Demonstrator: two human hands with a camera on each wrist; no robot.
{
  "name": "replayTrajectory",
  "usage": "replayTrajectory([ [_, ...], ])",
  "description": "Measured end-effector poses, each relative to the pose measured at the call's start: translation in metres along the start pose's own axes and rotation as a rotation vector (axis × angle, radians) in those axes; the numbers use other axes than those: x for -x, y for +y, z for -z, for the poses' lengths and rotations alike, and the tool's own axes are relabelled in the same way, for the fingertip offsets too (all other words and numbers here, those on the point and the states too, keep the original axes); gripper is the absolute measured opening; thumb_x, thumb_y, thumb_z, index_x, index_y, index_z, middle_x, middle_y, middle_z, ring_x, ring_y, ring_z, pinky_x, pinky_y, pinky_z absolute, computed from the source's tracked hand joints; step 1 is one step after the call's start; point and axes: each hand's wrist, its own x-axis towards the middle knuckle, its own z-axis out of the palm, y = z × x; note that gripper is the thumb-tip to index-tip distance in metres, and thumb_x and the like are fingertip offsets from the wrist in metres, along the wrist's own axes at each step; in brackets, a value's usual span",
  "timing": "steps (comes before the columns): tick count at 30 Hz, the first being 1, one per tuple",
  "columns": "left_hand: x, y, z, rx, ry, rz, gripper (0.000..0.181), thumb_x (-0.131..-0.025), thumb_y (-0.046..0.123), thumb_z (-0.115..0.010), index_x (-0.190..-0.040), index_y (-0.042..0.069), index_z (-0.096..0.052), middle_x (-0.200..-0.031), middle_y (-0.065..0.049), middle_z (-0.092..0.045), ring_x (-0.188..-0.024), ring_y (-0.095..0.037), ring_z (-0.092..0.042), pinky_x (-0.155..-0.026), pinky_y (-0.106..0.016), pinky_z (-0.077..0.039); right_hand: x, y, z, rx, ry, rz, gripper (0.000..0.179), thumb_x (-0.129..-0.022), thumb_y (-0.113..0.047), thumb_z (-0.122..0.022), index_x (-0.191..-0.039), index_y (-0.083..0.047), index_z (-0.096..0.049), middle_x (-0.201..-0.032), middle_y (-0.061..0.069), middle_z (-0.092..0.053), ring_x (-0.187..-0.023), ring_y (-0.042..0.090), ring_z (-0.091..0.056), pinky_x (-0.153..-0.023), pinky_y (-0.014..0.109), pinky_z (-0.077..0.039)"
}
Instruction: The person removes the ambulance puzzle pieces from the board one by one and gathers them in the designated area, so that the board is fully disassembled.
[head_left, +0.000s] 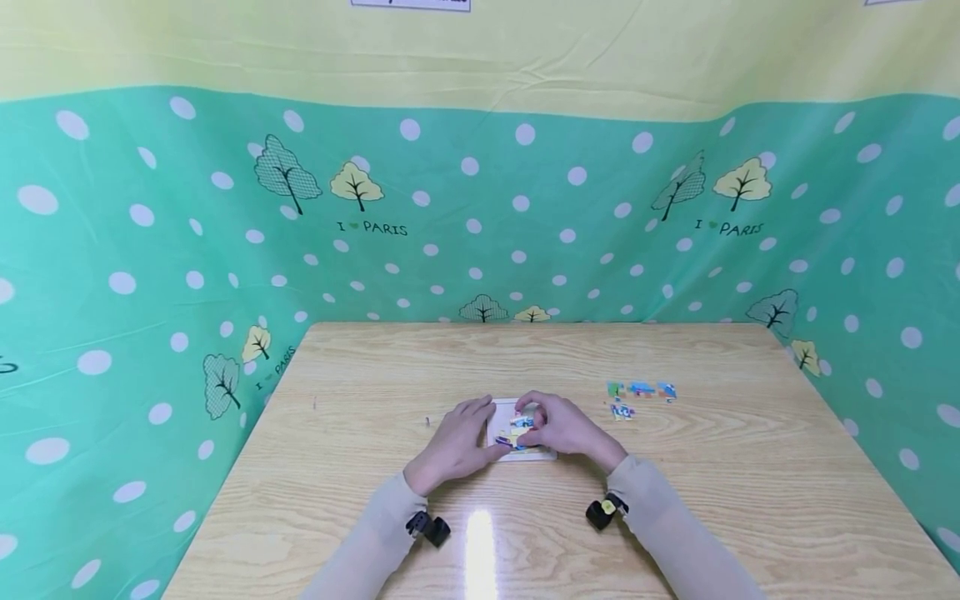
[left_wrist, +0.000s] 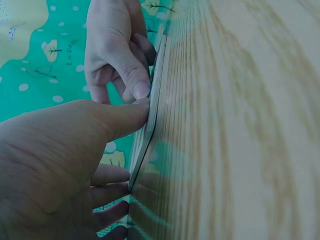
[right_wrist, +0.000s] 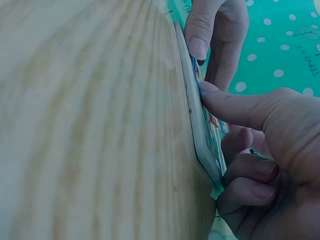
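Note:
A small jigsaw tray (head_left: 504,410) with a pale rim lies flat at mid-table, partly covered by both hands. Colourful jigsaw pieces (head_left: 522,422) fill part of its near and right area. My left hand (head_left: 462,439) steadies the tray's left side, its fingers nearly straight along that edge and the thumb (left_wrist: 131,116) at the near rim. From the right, my right hand (head_left: 561,425) reaches over the tray and holds a piece between index finger and thumb. In the right wrist view its thumb (right_wrist: 230,104) touches the picture surface; the other fingers (right_wrist: 250,192) are curled beside the edge.
Several loose jigsaw pieces (head_left: 641,389) lie on the wooden table (head_left: 360,367) to the right of the tray, one nearer piece (head_left: 622,411) just below the rest. A tiny dark bit (head_left: 427,421) sits left of the tray. A green dotted curtain (head_left: 450,275) stands behind.

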Motion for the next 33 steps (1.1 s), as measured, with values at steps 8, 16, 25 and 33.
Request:
replayTrajectory([
  [8,0.001,0.000,0.000,-0.001,0.004,-0.003,0.083,-0.098,0.052,-0.070,-0.158,-0.001,-0.047,-0.168,-0.019,-0.042,-0.156,-0.042,-0.039,-0.126,-0.063,-0.035,0.001,-0.001,-0.002,0.035,0.054,0.025,0.044,-0.084,-0.016,-0.092,-0.123,-0.016,-0.070,-0.098,0.001,-0.065,-0.084,0.016,-0.056,-0.075,0.029,-0.045],
  [16,0.001,-0.001,-0.001,-0.004,0.008,-0.004,0.084,-0.098,0.054,-0.070,-0.159,0.000,-0.047,-0.169,-0.019,-0.042,-0.156,-0.043,-0.039,-0.126,-0.064,-0.035,-0.002,0.009,-0.002,-0.073,0.065,0.067,0.020,-0.103,-0.017,-0.070,-0.123,-0.013,-0.072,-0.106,0.001,-0.073,-0.092,0.014,-0.067,-0.080,0.031,-0.055],
  [25,0.000,0.002,0.002,-0.009,0.006,-0.011,0.083,-0.098,0.049,-0.073,-0.157,-0.002,-0.047,-0.167,-0.021,-0.043,-0.155,-0.043,-0.040,-0.126,-0.064,-0.035,-0.003,0.011,-0.001,-0.117,0.079,0.080,0.015,-0.105,-0.015,-0.067,-0.118,-0.011,-0.074,-0.103,0.001,-0.075,-0.092,0.012,-0.068,-0.083,0.029,-0.057],
  [33,0.001,0.002,0.002,-0.007,0.003,-0.012,0.082,-0.098,0.049,-0.072,-0.157,-0.002,-0.047,-0.167,-0.021,-0.043,-0.155,-0.043,-0.040,-0.126,-0.063,-0.035,-0.002,0.010,0.000,-0.124,0.080,0.082,0.016,-0.105,-0.015,-0.067,-0.118,-0.009,-0.074,-0.103,0.000,-0.075,-0.092,0.012,-0.068,-0.084,0.029,-0.058],
])
